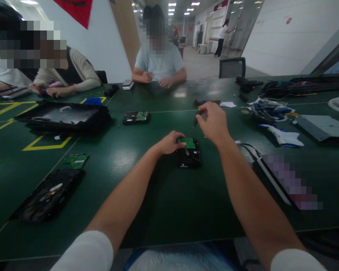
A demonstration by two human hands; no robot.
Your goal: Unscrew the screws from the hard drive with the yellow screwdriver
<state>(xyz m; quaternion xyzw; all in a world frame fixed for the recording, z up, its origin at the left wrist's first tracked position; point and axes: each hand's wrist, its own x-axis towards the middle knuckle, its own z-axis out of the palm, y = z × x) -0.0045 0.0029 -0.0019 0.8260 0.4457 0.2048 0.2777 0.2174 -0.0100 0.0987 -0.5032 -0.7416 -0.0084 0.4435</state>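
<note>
A black hard drive (188,158) with a green circuit board (190,143) lies on the green table in front of me. My left hand (171,143) grips its far left edge, thumb resting on the board and fingers curled round the far end. Just beyond the drive, to the right, my right hand (213,120) pinches a small screwdriver (197,117) between thumb and forefinger. The screwdriver points downward, and its thin shaft is blurred. I cannot make out its tip touching the drive.
An opened drive (51,195) and a loose circuit board (76,161) lie at left, near a black tray (64,113). Another drive (136,117) sits farther back. Right are bundled cables (268,110), a glove (284,136), a metal box (322,127) and a phone-like device (274,180). People sit across the table.
</note>
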